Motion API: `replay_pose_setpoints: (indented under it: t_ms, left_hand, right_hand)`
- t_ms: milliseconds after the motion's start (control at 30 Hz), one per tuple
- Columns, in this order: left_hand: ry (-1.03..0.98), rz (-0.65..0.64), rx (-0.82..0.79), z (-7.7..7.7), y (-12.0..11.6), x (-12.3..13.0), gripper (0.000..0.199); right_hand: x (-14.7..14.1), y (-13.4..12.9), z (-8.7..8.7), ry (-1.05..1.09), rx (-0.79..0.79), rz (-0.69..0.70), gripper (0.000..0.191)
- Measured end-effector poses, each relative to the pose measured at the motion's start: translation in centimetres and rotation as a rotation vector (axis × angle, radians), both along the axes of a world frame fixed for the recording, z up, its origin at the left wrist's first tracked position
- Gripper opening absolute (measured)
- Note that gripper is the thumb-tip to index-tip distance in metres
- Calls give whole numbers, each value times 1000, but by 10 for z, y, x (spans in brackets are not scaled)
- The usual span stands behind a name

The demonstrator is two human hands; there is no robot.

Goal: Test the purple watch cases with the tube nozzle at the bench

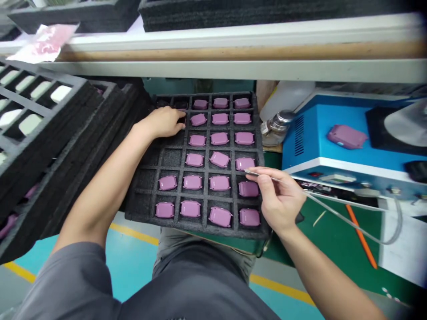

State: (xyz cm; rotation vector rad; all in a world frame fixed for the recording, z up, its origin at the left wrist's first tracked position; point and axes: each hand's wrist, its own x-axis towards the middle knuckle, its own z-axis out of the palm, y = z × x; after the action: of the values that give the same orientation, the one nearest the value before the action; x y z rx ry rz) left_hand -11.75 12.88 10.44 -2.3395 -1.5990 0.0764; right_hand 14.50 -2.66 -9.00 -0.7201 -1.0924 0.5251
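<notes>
A black foam tray (196, 226) with square compartments lies before me, several of them holding purple watch-case-like pieces (220, 182). My left hand (167, 121) reaches into the tray's upper left part, fingers curled down with thumb and index finger around a compartment; what sits between them is hidden. In my right hand (280, 195), pinched between thumb and fingers, is a slim pen-like tool (251, 172) with a clear tube (347, 224) trailing off to the right. Its tip is over the right column, by the lower edge of a purple piece (245, 163).
Stacked foam trays (83, 129) with pale pieces rise at left. On the right stands a blue machine (307, 133) with a purple piece (347, 136) on top, beside a glass jar (277, 128). An orange stick (362, 238) lies on the green mat. A shelf (213, 66) spans above.
</notes>
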Motion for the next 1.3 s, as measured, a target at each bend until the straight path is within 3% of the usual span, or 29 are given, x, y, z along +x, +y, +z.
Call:
replay_pose_setpoints:
  t_ms: [100,200,333,467,600,667,733,800,867,933,1000,1067,1167,1300]
  left_hand:
    - [34,-21,-24,-2,-3,-2,49]
    - [14,-49,55,-9,-10,-3,48]
    - [-12,-9,93,-20,-16,-5,52]
    - [-71,10,1,-11,-15,-4,48]
    - [-145,-16,75,-4,-31,15,41]
    - [-375,-93,102,-13,-50,34,46]
    - [-818,-180,-59,-32,-74,55,45]
    - [-1256,-186,-431,-56,-97,75,41]
    - [-1491,-129,-759,-77,-112,89,40]
    - [-1585,-111,-887,-94,-119,99,40]
    - [-1580,-151,-840,-103,-120,104,49]
    - [-1475,-198,-695,-107,-119,105,55]
    - [-1277,-272,-481,-107,-120,105,50]
    - [-1144,-339,-381,-105,-126,104,41]
  right_hand:
    - [0,-1,1,1,-4,13,13]
    - [0,-6,1,-14,-50,-6,15]
    - [-1,-9,-1,3,-89,-22,16]
    - [-2,-9,-1,24,-66,4,17]
    - [-2,-7,0,43,-64,-8,18]
    - [-2,-5,-1,49,-49,-9,18]
    - [-3,-3,0,61,-20,-5,18]
    - [-3,0,0,71,3,-9,18]
    - [-4,3,2,72,22,-21,17]
    - [-3,5,3,53,47,-35,16]
    - [-3,6,4,25,68,-34,15]
    - [-2,7,4,-2,82,-28,13]
    - [0,7,4,-24,93,-34,13]
    - [1,6,5,-25,85,-37,14]
